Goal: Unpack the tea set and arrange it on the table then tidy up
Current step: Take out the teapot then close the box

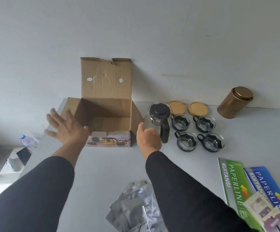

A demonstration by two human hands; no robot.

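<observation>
Brown cardboard box (105, 104) with a pink printed front; black-lidded clear teapot (159, 121); four clear cups (197, 131) in black holders; tan coasters (187, 108); bronze tin (234, 102); green and blue booklets (246, 186); white counter (102, 164).

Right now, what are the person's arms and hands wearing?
Both arms wear long, plain black sleeves that stop a little above the wrists. The left hand and right hand are bare: no gloves, and no rings, watch or bracelets that I can see.

head-worn view, looking down, table (102, 164) close
</observation>
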